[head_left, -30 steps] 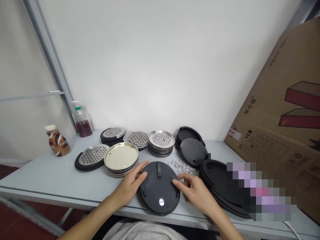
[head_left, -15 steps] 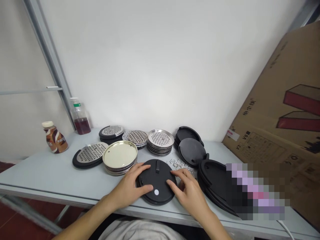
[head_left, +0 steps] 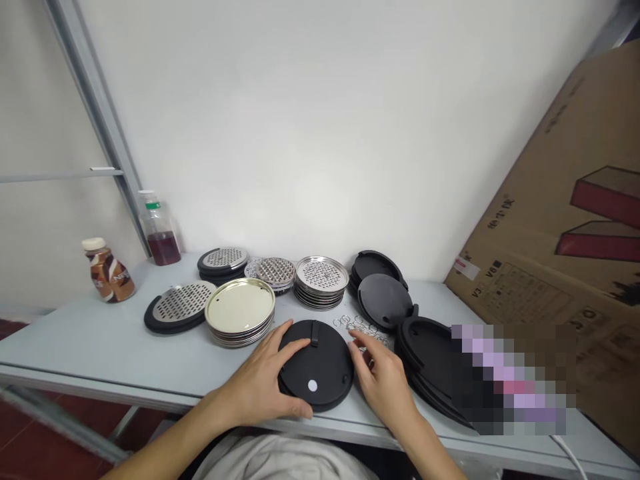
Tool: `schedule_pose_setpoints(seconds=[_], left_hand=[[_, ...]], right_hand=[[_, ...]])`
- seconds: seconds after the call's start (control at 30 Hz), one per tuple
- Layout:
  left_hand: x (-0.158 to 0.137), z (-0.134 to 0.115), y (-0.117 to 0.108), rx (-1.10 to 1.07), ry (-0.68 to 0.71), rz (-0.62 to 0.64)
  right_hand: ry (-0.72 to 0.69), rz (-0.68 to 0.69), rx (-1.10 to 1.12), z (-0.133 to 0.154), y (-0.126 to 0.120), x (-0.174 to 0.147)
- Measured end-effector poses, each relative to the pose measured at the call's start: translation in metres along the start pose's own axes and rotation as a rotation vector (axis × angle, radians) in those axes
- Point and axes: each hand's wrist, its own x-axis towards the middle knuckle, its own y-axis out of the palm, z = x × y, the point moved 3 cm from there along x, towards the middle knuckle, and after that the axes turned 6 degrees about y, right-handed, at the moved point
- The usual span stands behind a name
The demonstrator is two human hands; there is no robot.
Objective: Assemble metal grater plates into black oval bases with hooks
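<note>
A round black lid (head_left: 325, 363) lies flat near the table's front edge, with a short black tab at its far side and a white dot toward me. My left hand (head_left: 265, 380) grips its left side, thumb along the near rim and fingers over the top. At the right rim, my right hand (head_left: 383, 373) has its fingers bent and slightly apart; I see nothing between them. Just beyond its fingertips is a loose pile of small metal rings (head_left: 370, 328). To the left stands a stack of gold-coloured round plates (head_left: 240, 307).
Perforated steel discs (head_left: 321, 275) are stacked at the back. Grater discs in black holders (head_left: 183, 303) lie left. Black round trays (head_left: 425, 343) and a dark disc (head_left: 385, 300) sit right, before a cardboard box (head_left: 545, 267). Two bottles (head_left: 107, 273) (head_left: 163, 240) stand far left.
My left thumb has moved from the lid's top to its near rim. My right hand has drawn off the lid's top to its right edge, toward the rings.
</note>
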Motion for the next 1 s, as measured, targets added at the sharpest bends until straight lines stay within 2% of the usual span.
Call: schedule_pose_setpoints(seconds=[0.1, 0.23, 0.4, 0.63, 1.0], left_hand=[[0.000, 0.001, 0.000, -0.009, 0.023, -0.016], [0.000, 0.000, -0.001, -0.019, 0.026, -0.007], [-0.002, 0.000, -0.001, -0.018, 0.014, 0.005], [-0.001, 0.000, -0.001, -0.022, 0.043, 0.010], [0.000, -0.002, -0.002, 0.003, 0.042, 0.009]], right_hand=[[-0.071, -0.171, -0.074, -0.009, 0.001, 0.000], [-0.179, -0.250, -0.187, -0.015, 0.002, 0.000], [-0.128, -0.183, -0.243, -0.018, 0.003, 0.002], [-0.167, -0.143, -0.219, -0.017, 0.005, 0.004], [-0.152, -0.151, -0.222, -0.015, 0.006, 0.003]])
